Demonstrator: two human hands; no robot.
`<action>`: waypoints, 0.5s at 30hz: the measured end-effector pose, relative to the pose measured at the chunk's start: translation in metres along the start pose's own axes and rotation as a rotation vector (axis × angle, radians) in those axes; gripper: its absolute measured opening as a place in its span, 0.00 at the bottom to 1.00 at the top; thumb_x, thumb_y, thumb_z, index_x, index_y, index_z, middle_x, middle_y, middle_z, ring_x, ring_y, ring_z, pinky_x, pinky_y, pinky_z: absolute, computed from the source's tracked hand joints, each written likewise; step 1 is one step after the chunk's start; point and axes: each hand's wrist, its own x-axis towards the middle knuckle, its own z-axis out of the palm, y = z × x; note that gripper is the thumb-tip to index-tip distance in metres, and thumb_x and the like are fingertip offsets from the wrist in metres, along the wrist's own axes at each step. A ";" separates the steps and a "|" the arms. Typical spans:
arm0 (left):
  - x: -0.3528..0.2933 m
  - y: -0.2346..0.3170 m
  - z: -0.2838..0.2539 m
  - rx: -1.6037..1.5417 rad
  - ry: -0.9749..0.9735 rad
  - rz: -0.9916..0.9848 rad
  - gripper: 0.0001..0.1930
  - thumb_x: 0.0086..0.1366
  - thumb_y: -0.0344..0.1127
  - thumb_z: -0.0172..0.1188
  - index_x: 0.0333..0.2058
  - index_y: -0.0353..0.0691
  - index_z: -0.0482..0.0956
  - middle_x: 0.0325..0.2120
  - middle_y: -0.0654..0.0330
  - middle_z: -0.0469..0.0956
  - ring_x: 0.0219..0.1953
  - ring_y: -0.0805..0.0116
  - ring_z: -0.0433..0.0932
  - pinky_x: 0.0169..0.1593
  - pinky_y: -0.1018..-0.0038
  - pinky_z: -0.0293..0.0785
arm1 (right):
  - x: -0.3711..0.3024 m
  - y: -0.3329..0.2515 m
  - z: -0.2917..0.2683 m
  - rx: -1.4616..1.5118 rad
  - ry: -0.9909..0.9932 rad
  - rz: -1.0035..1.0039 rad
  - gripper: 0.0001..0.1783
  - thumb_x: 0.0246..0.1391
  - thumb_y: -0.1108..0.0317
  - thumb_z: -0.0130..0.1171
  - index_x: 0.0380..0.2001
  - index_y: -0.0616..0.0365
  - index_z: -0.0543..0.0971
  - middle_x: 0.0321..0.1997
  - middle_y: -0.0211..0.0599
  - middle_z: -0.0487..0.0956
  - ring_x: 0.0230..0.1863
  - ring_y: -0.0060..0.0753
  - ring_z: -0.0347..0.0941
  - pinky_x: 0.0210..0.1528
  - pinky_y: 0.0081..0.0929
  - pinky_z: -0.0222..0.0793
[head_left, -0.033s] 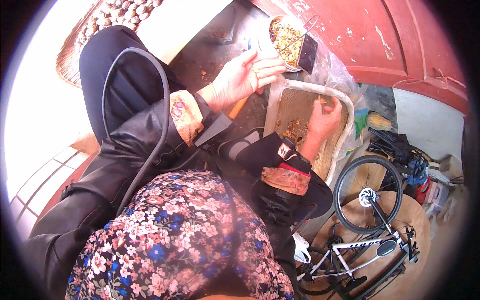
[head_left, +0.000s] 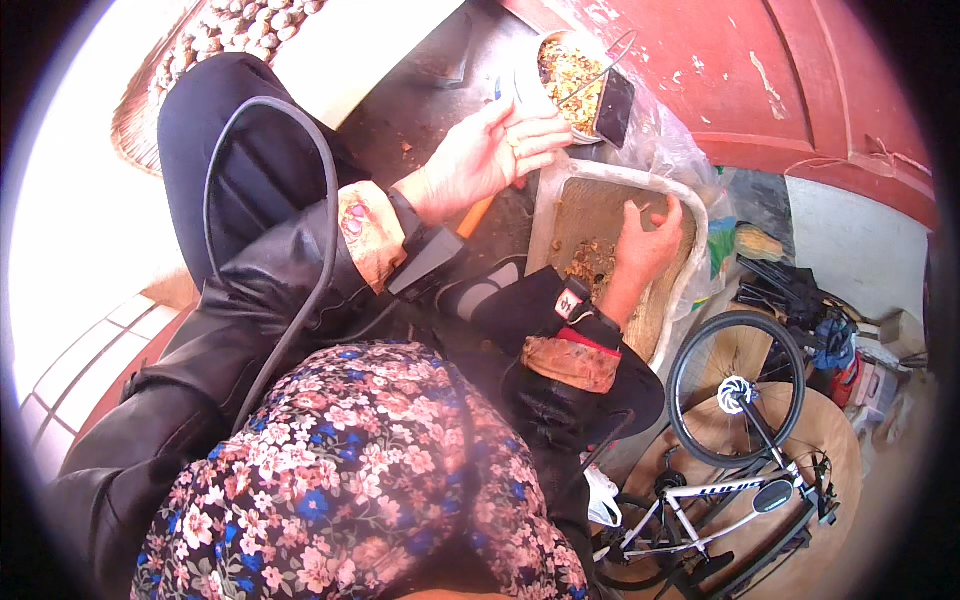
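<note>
My left hand [head_left: 492, 155] is held palm up with its fingers stretched out and no object in them. Its fingertips are close to a white bowl [head_left: 524, 85] filled with yellow and brown nut-like pieces [head_left: 570, 72]. My right hand [head_left: 645, 248] is over a pale, shallow rectangular tray [head_left: 688, 262], thumb and fingers apart. A small brownish sliver [head_left: 645, 208] shows in the gap between them. Brown shell-like fragments [head_left: 590, 262] lie in the tray beside this hand. Below my left wrist shows an orange handle [head_left: 475, 216], its end partly hidden.
A dark phone [head_left: 615, 108] leans at the bowl's right rim, beside clear plastic [head_left: 665, 135]. Round tan nuts fill a woven basket [head_left: 135, 125] at the upper left. A red panel [head_left: 740, 70] borders the far side. A white bicycle [head_left: 690, 490] stands at the lower right.
My right thumb and fingers have moved apart. The yellowish piece between them earlier now shows as a thin brownish sliver in the gap. My left hand has hardly moved.
</note>
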 end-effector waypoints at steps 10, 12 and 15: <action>-0.001 -0.011 0.003 0.137 -0.026 -0.001 0.30 0.67 0.51 0.35 0.55 0.27 0.57 0.54 0.43 0.62 0.56 0.57 0.63 0.61 0.65 0.56 | -0.029 -0.072 0.008 0.792 -0.335 -0.565 0.12 0.40 0.78 0.59 0.34 0.59 0.77 0.29 0.31 0.74 0.25 0.18 0.72 0.30 0.16 0.67; -0.002 -0.010 0.003 0.115 -0.027 -0.015 0.31 0.67 0.52 0.34 0.55 0.27 0.57 0.54 0.43 0.61 0.56 0.57 0.62 0.61 0.64 0.55 | -0.033 -0.072 0.008 0.795 -0.459 -0.464 0.11 0.40 0.78 0.59 0.32 0.60 0.76 0.27 0.31 0.73 0.25 0.17 0.70 0.28 0.16 0.66; -0.003 -0.010 0.003 0.105 -0.034 -0.027 0.31 0.67 0.52 0.34 0.56 0.27 0.56 0.55 0.43 0.61 0.57 0.56 0.62 0.62 0.64 0.54 | -0.035 -0.069 0.014 0.884 -0.479 -0.424 0.08 0.42 0.79 0.58 0.30 0.61 0.76 0.27 0.29 0.73 0.25 0.15 0.69 0.27 0.15 0.66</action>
